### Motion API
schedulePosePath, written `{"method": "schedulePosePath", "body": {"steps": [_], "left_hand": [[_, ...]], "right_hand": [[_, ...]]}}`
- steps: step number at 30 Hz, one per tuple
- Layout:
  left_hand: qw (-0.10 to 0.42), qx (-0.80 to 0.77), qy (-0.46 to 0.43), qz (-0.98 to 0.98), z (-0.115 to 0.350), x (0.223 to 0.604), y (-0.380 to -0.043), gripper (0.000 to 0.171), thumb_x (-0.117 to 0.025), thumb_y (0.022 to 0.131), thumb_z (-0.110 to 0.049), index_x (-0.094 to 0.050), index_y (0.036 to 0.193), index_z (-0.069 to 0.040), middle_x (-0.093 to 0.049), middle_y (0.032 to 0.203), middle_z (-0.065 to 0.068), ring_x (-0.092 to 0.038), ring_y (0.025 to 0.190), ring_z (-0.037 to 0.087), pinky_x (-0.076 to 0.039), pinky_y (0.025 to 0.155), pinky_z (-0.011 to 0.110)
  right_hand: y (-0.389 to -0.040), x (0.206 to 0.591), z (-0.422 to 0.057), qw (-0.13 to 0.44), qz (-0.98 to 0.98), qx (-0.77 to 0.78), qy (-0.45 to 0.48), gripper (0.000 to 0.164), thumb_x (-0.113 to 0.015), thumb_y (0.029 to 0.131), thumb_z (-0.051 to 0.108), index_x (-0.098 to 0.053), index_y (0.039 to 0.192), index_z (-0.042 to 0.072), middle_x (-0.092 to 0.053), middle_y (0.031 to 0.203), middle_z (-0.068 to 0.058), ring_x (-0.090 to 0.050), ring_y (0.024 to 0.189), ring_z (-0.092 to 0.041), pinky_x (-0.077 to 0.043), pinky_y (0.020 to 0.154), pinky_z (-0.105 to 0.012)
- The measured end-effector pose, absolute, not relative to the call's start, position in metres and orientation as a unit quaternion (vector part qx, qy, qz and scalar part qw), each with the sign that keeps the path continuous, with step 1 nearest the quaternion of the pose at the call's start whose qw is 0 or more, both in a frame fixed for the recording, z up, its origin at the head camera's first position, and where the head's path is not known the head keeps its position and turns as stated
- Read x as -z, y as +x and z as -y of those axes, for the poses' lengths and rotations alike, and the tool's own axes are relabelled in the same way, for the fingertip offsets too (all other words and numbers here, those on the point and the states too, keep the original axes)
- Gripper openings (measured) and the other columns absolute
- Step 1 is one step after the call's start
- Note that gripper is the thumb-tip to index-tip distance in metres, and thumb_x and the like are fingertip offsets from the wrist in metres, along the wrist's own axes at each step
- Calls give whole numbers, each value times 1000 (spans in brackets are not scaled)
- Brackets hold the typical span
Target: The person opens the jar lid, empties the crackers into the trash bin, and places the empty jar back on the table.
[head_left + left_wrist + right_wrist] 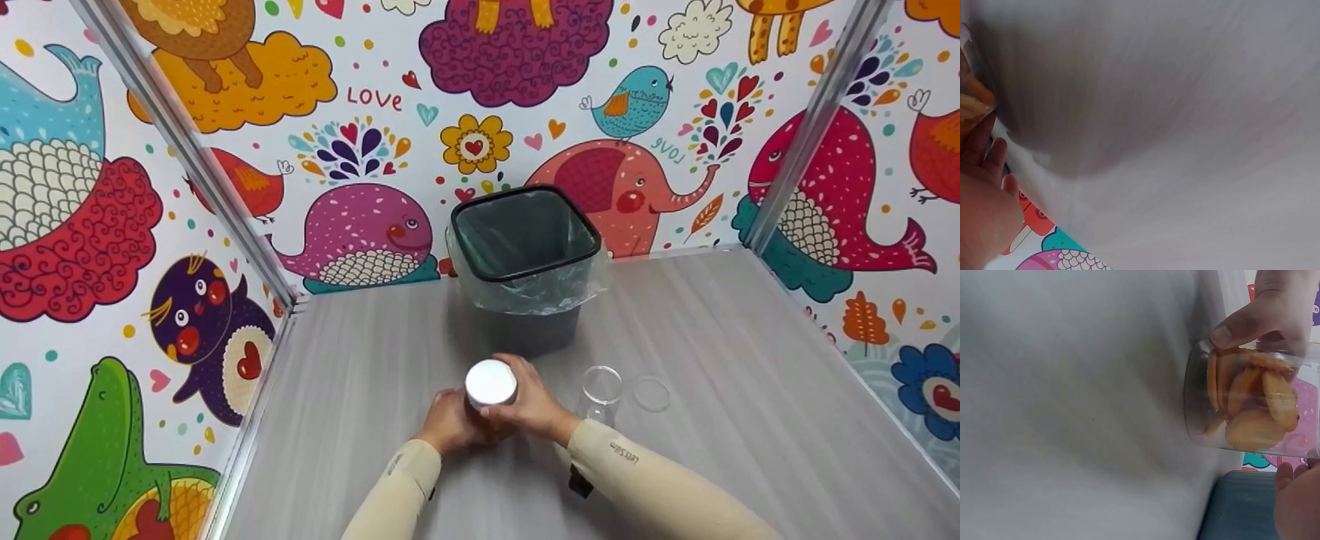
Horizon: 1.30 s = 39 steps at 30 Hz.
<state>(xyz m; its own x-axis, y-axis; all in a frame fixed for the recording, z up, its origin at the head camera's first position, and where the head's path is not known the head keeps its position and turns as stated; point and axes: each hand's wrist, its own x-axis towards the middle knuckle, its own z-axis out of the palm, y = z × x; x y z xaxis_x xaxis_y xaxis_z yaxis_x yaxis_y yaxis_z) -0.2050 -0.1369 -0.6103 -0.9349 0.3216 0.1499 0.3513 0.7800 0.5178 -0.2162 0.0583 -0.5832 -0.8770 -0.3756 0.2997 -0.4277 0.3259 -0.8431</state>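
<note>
A clear jar (1196,402) of round orange-brown biscuits (1255,430) stands upright between my hands, topped by a white lid (491,382). My left hand (451,424) grips the jar low on its body. In the right wrist view its thumb (1230,333) presses near the jar's base. My right hand (534,399) holds the jar's top, fingers and thumb curled about the lid's edge. In the left wrist view, the left hand (988,205) shows at the edge, with some biscuits (972,108) behind the jar wall.
Beyond the hands, a dark bin (525,334) with a clear bag over its rim stands against the patterned wall (375,150). To the right of my right hand are an uncovered clear container (602,385) and a clear round disc (651,394) on the wood-grain table (742,337).
</note>
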Motion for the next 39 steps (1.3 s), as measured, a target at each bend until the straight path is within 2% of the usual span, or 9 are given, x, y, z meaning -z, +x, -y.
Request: {"method": "schedulePosePath", "body": {"steps": [11, 19, 30, 34, 39], "left_hand": [[15, 293, -183, 938, 140, 613, -206, 83, -91, 59, -47, -64, 125, -5, -73, 107, 3, -64, 100, 22, -39, 103, 46], [16, 297, -176, 938, 140, 610, -206, 78, -95, 54, -41, -66, 117, -7, -73, 103, 1, -63, 97, 23, -39, 101, 46], [15, 300, -152, 942, 139, 613, -206, 79, -97, 48, -42, -68, 113, -7, -72, 95, 1, -61, 95, 26, -43, 95, 45], [20, 300, -158, 940, 140, 612, -206, 78, -97, 48, -42, -67, 111, -6, -72, 94, 2, -62, 93, 26, -43, 95, 45], [27, 297, -167, 940, 140, 614, -207, 80, -96, 48, -44, -66, 112, -7, -73, 96, 2, -63, 92, 24, -42, 96, 45]], "right_hand": [[-210, 584, -72, 59, 811, -530, 240, 95, -89, 68, 41, -43, 143, 5, -49, 136, -13, -45, 125, -33, -35, 103, -55], [-201, 590, -89, 79, 807, -542, 221, 94, -91, 68, 33, -43, 143, 5, -50, 136, -15, -48, 124, -35, -35, 103, -56], [-184, 593, -103, 56, 792, -575, 197, 91, -91, 69, 20, -42, 144, 6, -50, 138, -14, -47, 126, -31, -34, 105, -55], [-178, 595, -108, 41, 787, -585, 189, 93, -91, 69, 16, -40, 146, 8, -50, 140, -11, -48, 126, -27, -35, 105, -50], [-171, 599, -113, 45, 770, -609, 186, 95, -92, 68, 12, -39, 147, 7, -50, 140, -13, -50, 124, -30, -38, 104, -45]]}}
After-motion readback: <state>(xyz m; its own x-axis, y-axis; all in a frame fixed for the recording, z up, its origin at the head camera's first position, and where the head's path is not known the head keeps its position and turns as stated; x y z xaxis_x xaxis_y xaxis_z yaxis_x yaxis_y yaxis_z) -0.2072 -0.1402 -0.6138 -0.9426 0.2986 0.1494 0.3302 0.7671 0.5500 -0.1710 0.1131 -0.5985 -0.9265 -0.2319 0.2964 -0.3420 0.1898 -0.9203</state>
